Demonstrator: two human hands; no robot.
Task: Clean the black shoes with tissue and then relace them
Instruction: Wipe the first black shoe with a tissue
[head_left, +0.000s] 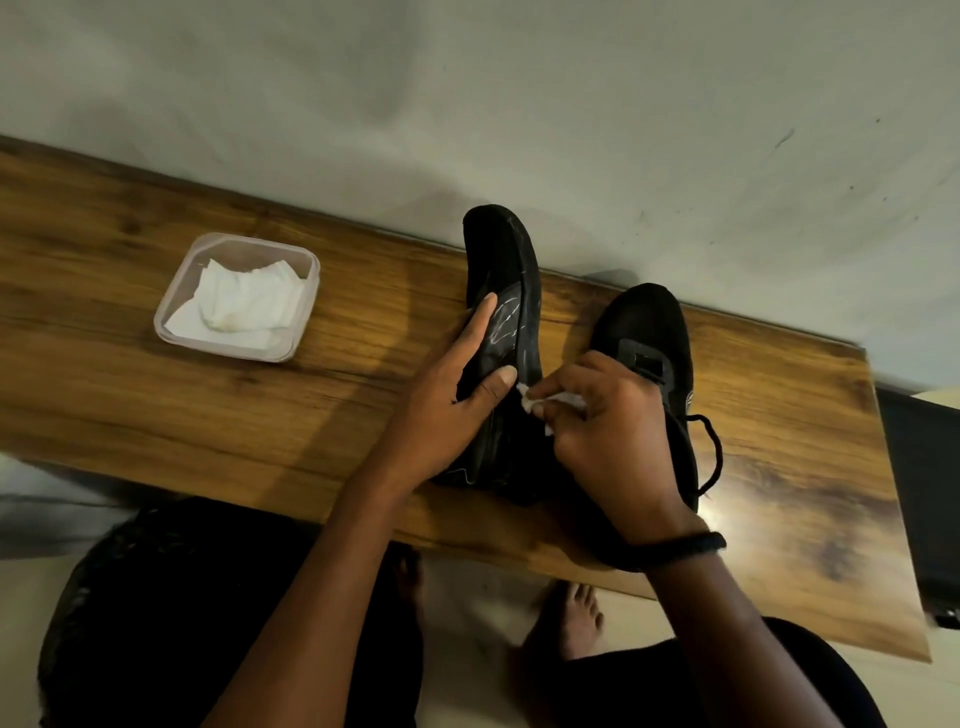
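Fingertips (480, 316) of left hand (447, 400) stretched along the side of the held shoe (501, 291), thumb pressed on its near edge, gripping it tipped onto its side on the table (130, 322), toe toward the wall, heel near the front edge. Right hand (608, 431) curled, thumb and first fingers pinching a small tissue wad (543, 402) against the shoe's edge, just beside the left thumb. Probably light enough to turn one-handed; soft in the cloth upper and likely to dent under a hard rub, firmer along the sole rim, so best braced at mid-length, as now, with the rim taking the pressure. Tissue wad thin and weak, apt to shred or shed bits on rough cloth; better folded thick and drawn in short strokes. Both forearms reaching up from the bottom of the view and meeting at the shoe, right wrist bent inward, dark wristband (670, 551) around it. Second shoe (644, 332) upright just to the right, partly behind the right hand, lace (714, 457) trailing loose near its heel. Spare tissues (244, 301) in a clear tub (171, 322), well apart to the left.
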